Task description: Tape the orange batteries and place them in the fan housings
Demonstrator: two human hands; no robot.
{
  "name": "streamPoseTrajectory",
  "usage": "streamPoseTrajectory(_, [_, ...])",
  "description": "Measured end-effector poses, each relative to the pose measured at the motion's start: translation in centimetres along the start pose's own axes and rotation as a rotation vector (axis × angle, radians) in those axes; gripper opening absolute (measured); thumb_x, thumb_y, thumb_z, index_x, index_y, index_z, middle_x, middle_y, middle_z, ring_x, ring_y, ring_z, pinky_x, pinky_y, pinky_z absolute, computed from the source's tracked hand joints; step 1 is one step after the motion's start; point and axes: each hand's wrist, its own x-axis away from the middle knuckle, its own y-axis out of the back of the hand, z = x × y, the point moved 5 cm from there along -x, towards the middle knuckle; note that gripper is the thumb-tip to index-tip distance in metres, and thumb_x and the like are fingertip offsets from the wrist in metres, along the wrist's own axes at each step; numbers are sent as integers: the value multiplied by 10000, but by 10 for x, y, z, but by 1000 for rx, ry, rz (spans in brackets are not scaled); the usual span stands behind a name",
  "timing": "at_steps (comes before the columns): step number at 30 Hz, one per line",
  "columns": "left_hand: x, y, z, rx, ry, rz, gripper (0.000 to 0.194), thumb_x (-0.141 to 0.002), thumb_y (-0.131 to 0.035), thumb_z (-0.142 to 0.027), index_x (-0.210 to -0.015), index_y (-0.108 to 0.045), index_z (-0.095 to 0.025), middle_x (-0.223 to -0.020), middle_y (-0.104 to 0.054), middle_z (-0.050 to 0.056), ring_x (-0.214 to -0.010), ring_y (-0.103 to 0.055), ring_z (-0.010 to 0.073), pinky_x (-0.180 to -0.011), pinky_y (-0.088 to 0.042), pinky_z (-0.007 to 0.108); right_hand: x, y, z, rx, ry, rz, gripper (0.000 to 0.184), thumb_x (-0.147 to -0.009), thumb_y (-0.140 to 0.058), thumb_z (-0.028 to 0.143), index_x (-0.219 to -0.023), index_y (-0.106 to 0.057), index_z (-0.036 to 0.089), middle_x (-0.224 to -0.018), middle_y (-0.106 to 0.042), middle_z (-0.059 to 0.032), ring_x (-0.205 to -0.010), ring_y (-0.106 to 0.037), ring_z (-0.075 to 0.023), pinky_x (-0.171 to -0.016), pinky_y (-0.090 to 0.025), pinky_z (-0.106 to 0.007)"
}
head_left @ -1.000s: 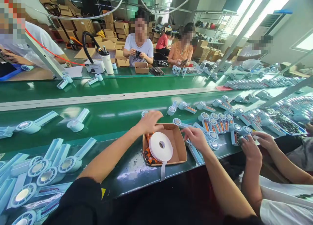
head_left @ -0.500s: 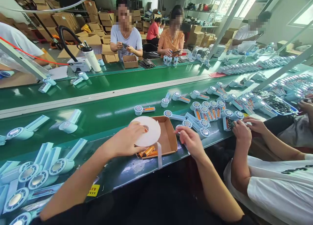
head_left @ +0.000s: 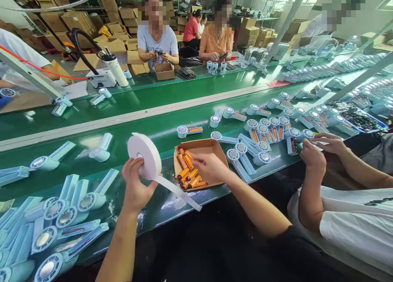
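Observation:
My left hand (head_left: 137,183) is closed on a roll of white tape (head_left: 150,157), lifted above the bench edge. A loose strip of the tape hangs from the roll toward the lower right. My right hand (head_left: 211,166) is over a shallow cardboard box (head_left: 222,151), fingers stretched toward the orange cylindrical batteries (head_left: 190,177) in its left part. These fingers are a little blurred, with no battery visibly held in them. Light-blue fan housings (head_left: 100,154) lie to the left of the roll.
More light-blue fan units (head_left: 263,157), some with orange batteries in their handles, lie right of the box. A co-worker's hands (head_left: 313,151) work at the right. A long green conveyor (head_left: 132,126) runs behind the box, with people seated across it.
My left hand has moved left with the tape roll, turning it on edge and uncovering the batteries. My right hand has moved left from beside the box to over it.

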Motion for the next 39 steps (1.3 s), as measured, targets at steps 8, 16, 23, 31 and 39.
streamPoseTrajectory(8, [11,-29,-34,62,-189,-4,644,-832,-796,-251,-1403,-498,-262,-1335,-630,114,-1387,-491,376,-1167,-467,595,-76,0,-28,219,-52,-1,265,-985,-665,204,-1191,-822,259,-1252,-819,-41,-1176,-763,-272,-1034,-568,-342])
streamPoseTrajectory(16, [22,-46,-34,73,-190,91,662,-824,-802,-263,-1414,-502,-236,-1357,-632,135,-1399,-470,379,-1152,-497,591,-61,6,-45,210,-43,-41,347,-948,-688,171,-1277,-785,222,-1375,-757,-106,-1295,-691,-297,-1145,-507,-410])
streamPoseTrajectory(23, [22,-43,-36,55,-184,83,661,-830,-791,-266,-1429,-513,-231,-1366,-636,140,-1404,-455,379,-1158,-492,599,-54,19,-55,184,-144,-62,245,-923,-720,216,-1149,-816,207,-1162,-827,-119,-1111,-760,-327,-960,-574,-384])
streamPoseTrajectory(31, [29,-27,-54,-29,-356,126,596,-812,-734,-152,-1385,-577,-195,-1325,-691,138,-1426,-436,415,-1158,-481,602,20,42,-37,-754,-73,-228,478,-847,-815,468,-1267,-790,241,-1258,-797,-75,-987,-752,-210,-896,-622,-358])
streamPoseTrajectory(39, [30,-33,-76,-43,-506,250,554,-839,-711,-120,-1387,-657,-179,-1353,-729,119,-1442,-460,404,-1168,-498,577,48,51,0,-368,33,-387,370,-942,-715,413,-1262,-801,248,-1256,-796,-91,-1112,-746,-261,-954,-610,-393])
